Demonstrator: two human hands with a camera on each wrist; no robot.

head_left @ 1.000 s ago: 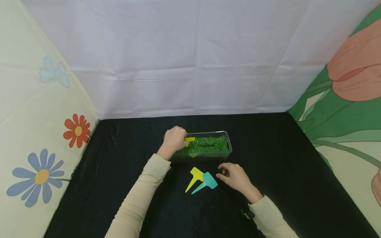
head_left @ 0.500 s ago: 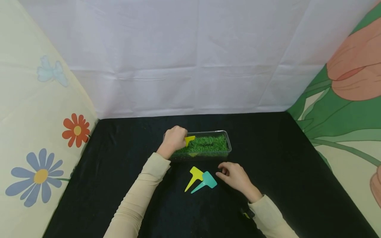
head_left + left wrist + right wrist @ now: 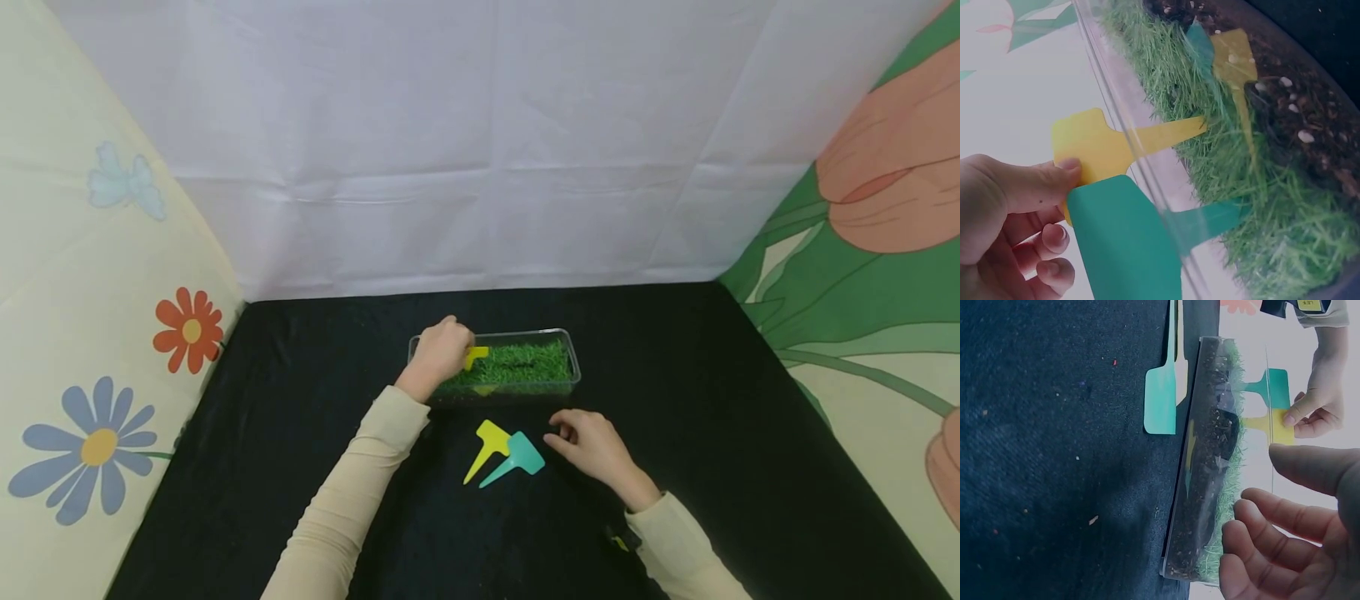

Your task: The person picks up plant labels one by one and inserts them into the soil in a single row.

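Observation:
My left hand point(image 3: 442, 348) is over the left end of a clear plastic trough point(image 3: 576, 371) filled with soil and green grass point(image 3: 532, 363). Thumb and fingers pinch the head of a yellow plant label point(image 3: 1088, 145), whose narrow stem reaches into the grass. Right beside it stands a teal plant label point(image 3: 1125, 237), its stem also in the grass. My right hand point(image 3: 596, 446) holds nothing, its fingers loosely bent. It lies just right of two more labels on the black cloth: a yellow one point(image 3: 487, 440) partly covered by a teal one point(image 3: 527, 452).
Black cloth point(image 3: 300, 467) covers the table. White fabric point(image 3: 480, 167) hangs behind it, with flower-printed panels at both sides. Dark soil with white pebbles point(image 3: 1305, 135) shows through the trough's wall.
My left hand shifts slightly at the yellow plant label, still pinching it. My right hand and the two labels on the cloth stay in place.

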